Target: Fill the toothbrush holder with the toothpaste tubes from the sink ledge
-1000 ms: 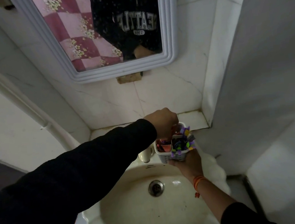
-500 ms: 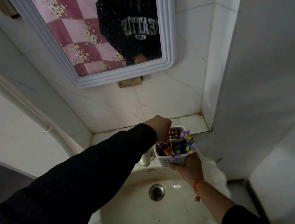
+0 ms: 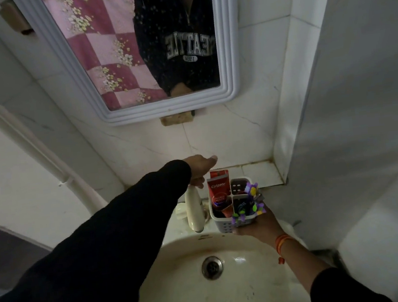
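A white slotted toothbrush holder (image 3: 222,225) with purple flower trim rests in my right hand (image 3: 258,226), above the basin's back right edge. Two red Colgate toothpaste tubes (image 3: 219,193) stand upright in its left compartments, one behind the other. A dark item sits in the front right compartment. My left hand (image 3: 199,169) hovers just above and to the left of the tubes, near the wall, fingers loosely apart and holding nothing.
A cream tap (image 3: 194,209) rises left of the holder. The round sink (image 3: 184,289) with its metal drain (image 3: 212,266) lies below. A tiled ledge (image 3: 260,173) runs along the wall behind. A framed mirror (image 3: 225,36) hangs above; a wall stands close on the right.
My left hand has lifted off the holder and moved up and left, leaving the red tubes standing in it. My right hand still holds the holder.
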The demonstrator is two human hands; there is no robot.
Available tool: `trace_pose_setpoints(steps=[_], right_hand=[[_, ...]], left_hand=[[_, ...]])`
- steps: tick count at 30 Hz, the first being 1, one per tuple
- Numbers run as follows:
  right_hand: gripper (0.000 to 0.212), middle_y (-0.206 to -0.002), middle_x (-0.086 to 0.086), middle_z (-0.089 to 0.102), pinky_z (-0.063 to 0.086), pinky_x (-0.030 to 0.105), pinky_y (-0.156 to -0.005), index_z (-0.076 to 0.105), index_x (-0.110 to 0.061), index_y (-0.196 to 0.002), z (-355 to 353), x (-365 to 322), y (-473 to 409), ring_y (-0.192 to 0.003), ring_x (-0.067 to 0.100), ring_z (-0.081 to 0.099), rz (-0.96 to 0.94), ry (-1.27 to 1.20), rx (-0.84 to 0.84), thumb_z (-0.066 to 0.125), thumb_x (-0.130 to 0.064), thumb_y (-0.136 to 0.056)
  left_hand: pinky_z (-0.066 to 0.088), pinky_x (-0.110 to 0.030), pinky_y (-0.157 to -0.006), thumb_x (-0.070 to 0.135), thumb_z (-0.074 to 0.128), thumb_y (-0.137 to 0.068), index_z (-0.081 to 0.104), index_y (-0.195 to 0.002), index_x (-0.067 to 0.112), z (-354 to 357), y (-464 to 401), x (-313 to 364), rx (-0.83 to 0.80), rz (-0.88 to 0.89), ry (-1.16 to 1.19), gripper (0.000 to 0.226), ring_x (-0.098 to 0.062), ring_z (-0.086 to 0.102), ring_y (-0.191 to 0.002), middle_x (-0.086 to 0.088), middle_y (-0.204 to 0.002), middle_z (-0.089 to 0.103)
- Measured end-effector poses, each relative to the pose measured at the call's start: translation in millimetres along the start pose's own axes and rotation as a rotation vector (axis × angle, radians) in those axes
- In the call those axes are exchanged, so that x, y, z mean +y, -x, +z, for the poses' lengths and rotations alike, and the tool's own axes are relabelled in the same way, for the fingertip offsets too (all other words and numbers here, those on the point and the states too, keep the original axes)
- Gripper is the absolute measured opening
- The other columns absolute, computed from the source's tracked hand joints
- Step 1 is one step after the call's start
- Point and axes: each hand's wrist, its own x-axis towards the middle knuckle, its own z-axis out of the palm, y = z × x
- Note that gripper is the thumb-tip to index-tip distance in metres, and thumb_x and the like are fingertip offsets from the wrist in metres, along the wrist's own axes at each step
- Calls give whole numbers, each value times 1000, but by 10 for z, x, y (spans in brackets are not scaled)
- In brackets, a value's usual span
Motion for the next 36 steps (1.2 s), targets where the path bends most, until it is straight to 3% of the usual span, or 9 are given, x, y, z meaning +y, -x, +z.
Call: trace_pose_setpoints(steps=[3, 7, 12, 14, 17, 20, 24, 29, 36], right_hand=[[90, -105, -16, 65, 48, 19, -92, 59, -17, -123, -10, -45, 12, -112, 12, 62, -35, 5, 13, 99, -19, -44], [87, -105, -21, 64, 52, 24, -98, 58, -26, -119, -29, -97, 68, -110, 8, 62, -40, 32, 15, 95, -31, -41], [81, -96, -30, 62, 38, -9, -75, 55, -22, -122, -317, -267, 25, -91, -29, 55, -65, -91, 92, 97, -12, -53], [66, -87, -26, 69, 43, -5, -70, 59, -13, -118, -470, -328, -94, -86, -20, 62, 17, -103, 105, 92, -6, -61], [61, -102, -6, 74, 56, 19, -79, 68, -14, -118, -680, -404, -261, -97, 13, 72, 88, 124, 78, 91, -21, -62], [17, -77, 4, 76, 53, 39, -75, 65, -12, -104, -756, -492, -460, -69, 20, 70, 45, 18, 70, 63, -21, -90], [49, -125, 10, 65, 55, 27, -81, 52, -6, -135, -808, -527, -639, -108, 25, 63, 131, 73, 216, 66, 0, -88], [81, -135, 13, 62, 43, 26, -97, 46, -7, -142, -806, -513, -670, -127, 29, 57, 202, -71, 329, 81, 9, -70], [72, -133, 14, 65, 47, 28, -97, 43, -17, -146, -669, -626, -333, -121, 34, 62, 218, 45, 355, 75, -15, -82]], left_hand=[[60, -39, -85, 66, 31, -100, 41, -148, 4, 105, -3, 94, -83, -34, -1, 79, -25, 71, -86, -18, -130, 65], [57, -30, -56, 72, 28, -97, 41, -145, 4, 223, -23, 157, -149, -80, 83, 85, -27, 71, -75, -15, -93, 69], [59, -44, -89, 75, 26, -95, 40, -144, 7, 192, -218, 210, -90, -8, 362, 85, -32, 72, -91, -16, -103, 70], [55, -39, -83, 72, 27, -97, 47, -140, 6, 205, -261, 304, -45, 15, 480, 82, -26, 66, -80, -11, -91, 67], [47, -45, -95, 74, 28, -95, 57, -132, 9, 301, -308, 462, -141, 25, 654, 80, -32, 61, -102, -10, -112, 64], [42, -55, -103, 73, 27, -96, 64, -112, 16, 446, -351, 569, -222, -5, 838, 70, -35, 58, -108, -8, -126, 60], [38, -54, -104, 68, 23, -100, 52, -139, 5, 530, -418, 639, -182, -19, 943, 79, -35, 52, -113, -1, -129, 48], [42, -46, -99, 61, 21, -104, 45, -145, -2, 588, -453, 691, -137, 6, 1035, 79, -26, 61, -88, -3, -93, 59], [28, -45, -119, 59, 33, -103, 21, -159, 8, 579, -318, 564, -43, 72, 983, 77, -35, 30, -150, -12, -163, 32]])
